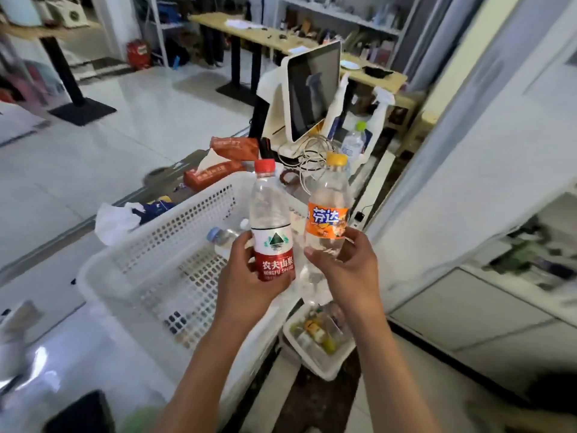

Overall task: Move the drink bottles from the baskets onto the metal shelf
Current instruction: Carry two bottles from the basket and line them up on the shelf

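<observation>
We hold two bottles upright above the white basket [150, 264]. Our left hand [242, 276] has its fingers curled round the red-capped water bottle [271, 226]; our right hand [346, 267] grips the orange-labelled bottle [327, 214], just beside it. One more bottle [223, 237] lies inside the basket. A second basket [318, 342] of bottles sits below it, on the floor.

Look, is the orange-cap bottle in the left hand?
No, the right hand grips the orange-cap bottle; the left hand holds the red-cap bottle.
</observation>
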Demonstrator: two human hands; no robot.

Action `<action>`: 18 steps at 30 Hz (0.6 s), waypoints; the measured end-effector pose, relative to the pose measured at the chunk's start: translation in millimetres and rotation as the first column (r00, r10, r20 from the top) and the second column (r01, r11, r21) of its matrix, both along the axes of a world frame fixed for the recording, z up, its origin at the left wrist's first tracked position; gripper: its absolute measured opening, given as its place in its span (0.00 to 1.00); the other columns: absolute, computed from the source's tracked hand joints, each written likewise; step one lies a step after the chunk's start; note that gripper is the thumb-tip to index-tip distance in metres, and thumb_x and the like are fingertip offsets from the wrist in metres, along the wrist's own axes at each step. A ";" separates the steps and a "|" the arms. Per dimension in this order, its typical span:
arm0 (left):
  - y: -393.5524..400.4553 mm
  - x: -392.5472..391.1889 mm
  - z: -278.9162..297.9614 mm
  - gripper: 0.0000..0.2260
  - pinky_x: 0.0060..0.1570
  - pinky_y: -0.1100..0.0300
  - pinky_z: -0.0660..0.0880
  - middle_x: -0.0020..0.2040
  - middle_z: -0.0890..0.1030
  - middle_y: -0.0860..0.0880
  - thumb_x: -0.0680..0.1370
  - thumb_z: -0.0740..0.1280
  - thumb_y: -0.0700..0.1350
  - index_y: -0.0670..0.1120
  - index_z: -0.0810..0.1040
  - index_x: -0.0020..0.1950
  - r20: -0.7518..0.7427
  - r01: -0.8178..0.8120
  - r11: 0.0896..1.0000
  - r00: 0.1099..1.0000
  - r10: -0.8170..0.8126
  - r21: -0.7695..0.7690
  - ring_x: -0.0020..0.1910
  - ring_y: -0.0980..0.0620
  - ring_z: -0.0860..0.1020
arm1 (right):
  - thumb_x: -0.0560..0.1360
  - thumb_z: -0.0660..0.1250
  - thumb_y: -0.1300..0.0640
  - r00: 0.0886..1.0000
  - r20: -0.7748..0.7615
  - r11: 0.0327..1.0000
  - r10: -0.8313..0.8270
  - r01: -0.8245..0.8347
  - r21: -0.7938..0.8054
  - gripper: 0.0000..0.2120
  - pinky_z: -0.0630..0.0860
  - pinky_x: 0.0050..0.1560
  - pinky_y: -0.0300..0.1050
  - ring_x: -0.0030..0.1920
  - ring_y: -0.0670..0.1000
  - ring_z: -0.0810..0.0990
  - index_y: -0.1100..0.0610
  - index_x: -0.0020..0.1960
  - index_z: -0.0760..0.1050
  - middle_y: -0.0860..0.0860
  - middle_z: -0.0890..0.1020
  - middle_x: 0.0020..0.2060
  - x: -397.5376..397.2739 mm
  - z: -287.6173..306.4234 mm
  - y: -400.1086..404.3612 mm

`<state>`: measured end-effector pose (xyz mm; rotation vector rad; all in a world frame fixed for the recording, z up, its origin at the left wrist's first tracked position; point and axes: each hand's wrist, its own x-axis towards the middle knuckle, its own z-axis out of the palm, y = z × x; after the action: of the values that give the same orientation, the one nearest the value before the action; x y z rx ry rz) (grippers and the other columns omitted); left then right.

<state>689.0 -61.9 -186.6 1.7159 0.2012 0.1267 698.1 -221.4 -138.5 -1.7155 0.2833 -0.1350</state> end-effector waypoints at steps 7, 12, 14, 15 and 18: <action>-103.1 -14.8 13.2 0.39 0.49 0.54 0.80 0.56 0.78 0.62 0.61 0.82 0.51 0.61 0.65 0.67 0.079 0.287 0.958 0.955 -0.287 0.013 0.53 0.60 0.79 | 0.68 0.79 0.63 0.964 0.049 0.964 -0.262 0.264 -0.035 0.25 0.81 0.44 0.38 0.45 0.41 0.84 0.50 0.59 0.73 0.46 0.85 0.46 -63.8 16.0 -99.0; -207.0 -55.8 32.0 0.37 0.43 0.69 0.77 0.53 0.77 0.65 0.63 0.81 0.48 0.61 0.66 0.65 0.147 0.484 0.875 0.864 -0.482 0.027 0.50 0.67 0.79 | 0.68 0.79 0.63 0.892 0.096 0.891 -0.441 0.448 -0.068 0.25 0.80 0.46 0.38 0.45 0.42 0.85 0.51 0.60 0.72 0.46 0.85 0.46 -136.5 22.0 -184.7; -248.6 -80.0 37.2 0.39 0.42 0.73 0.75 0.53 0.76 0.66 0.63 0.82 0.45 0.61 0.65 0.67 0.163 0.564 0.825 0.813 -0.559 0.016 0.51 0.70 0.77 | 0.68 0.79 0.63 0.853 0.105 0.850 -0.512 0.520 -0.083 0.25 0.81 0.48 0.41 0.45 0.41 0.85 0.51 0.60 0.72 0.46 0.85 0.46 -174.0 21.5 -218.9; -269.9 -93.4 39.6 0.40 0.42 0.73 0.75 0.53 0.76 0.66 0.63 0.81 0.45 0.60 0.65 0.68 0.165 0.607 0.794 0.781 -0.602 0.022 0.50 0.71 0.77 | 0.68 0.79 0.62 0.823 0.111 0.820 -0.557 0.566 -0.086 0.26 0.82 0.50 0.44 0.46 0.42 0.85 0.52 0.61 0.72 0.46 0.85 0.47 -194.7 21.3 -236.5; -329.1 -135.6 44.7 0.40 0.48 0.66 0.77 0.55 0.77 0.62 0.62 0.82 0.48 0.58 0.65 0.69 0.179 0.720 0.689 0.669 -0.721 0.086 0.51 0.71 0.77 | 0.67 0.79 0.61 0.720 0.134 0.716 -0.681 0.693 -0.082 0.26 0.81 0.54 0.52 0.49 0.44 0.84 0.52 0.61 0.72 0.47 0.85 0.49 -259.8 21.0 -284.9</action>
<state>553.4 -391.0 -141.8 1.6585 -0.6475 -0.2965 438.3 -506.4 -117.5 -1.6418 0.8609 -0.8038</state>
